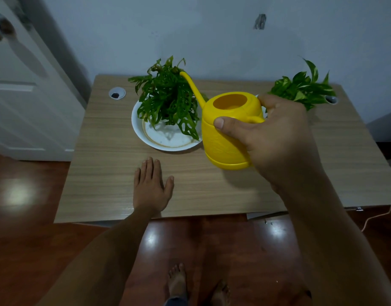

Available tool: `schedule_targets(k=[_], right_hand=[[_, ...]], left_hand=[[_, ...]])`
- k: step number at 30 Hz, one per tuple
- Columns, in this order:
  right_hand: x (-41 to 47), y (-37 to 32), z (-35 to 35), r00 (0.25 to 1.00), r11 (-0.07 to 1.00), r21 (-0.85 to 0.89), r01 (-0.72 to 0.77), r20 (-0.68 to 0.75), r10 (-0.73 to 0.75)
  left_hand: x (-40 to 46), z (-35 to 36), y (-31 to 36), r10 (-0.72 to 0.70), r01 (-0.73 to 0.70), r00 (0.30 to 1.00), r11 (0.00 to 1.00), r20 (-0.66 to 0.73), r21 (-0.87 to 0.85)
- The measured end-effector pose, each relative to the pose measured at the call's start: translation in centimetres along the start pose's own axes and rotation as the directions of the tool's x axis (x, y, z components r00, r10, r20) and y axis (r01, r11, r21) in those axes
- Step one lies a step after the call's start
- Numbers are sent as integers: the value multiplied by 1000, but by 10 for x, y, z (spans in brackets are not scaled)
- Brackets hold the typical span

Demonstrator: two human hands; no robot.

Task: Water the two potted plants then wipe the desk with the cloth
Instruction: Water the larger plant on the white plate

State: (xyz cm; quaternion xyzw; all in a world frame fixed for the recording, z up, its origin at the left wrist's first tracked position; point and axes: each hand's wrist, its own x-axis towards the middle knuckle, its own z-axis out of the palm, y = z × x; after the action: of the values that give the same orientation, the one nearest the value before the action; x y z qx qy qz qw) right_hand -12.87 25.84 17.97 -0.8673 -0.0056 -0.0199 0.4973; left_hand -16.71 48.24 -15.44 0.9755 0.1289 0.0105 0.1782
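My right hand [276,140] grips the handle of a yellow watering can [225,133], held above the wooden desk [101,177]. Its long spout reaches up and left into the leaves of the left plant [168,98], which stands in a white dish [168,140]. The second plant [303,89] sits at the desk's back right, its pot hidden behind my hand and the can. My left hand [151,186] lies flat, palm down, on the desk near the front edge. No cloth is in view.
Two round cable holes sit in the desk, the left hole [117,93] and the right hole [331,99]. A white door [24,96] stands to the left. Glossy wooden floor [190,244] and my bare feet [179,281] lie below the desk's front edge.
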Motion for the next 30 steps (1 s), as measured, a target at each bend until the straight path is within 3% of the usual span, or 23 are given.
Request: schedule_targets(k=[17,23,30], right_hand=[[-24,36,17,1000,963,267,30,-15,-27],[-34,68,-2,1000,941,339,9,-23,-2],[-35,115,-62,996,950,312,-5,-83,33]], left_hand=[[0,-17,13,35,-30,997,997,70,-74],[-3,-27,59,211,-209,973,978,99,-22],[-13,-22,156,309,-303,944,951,116,-67]])
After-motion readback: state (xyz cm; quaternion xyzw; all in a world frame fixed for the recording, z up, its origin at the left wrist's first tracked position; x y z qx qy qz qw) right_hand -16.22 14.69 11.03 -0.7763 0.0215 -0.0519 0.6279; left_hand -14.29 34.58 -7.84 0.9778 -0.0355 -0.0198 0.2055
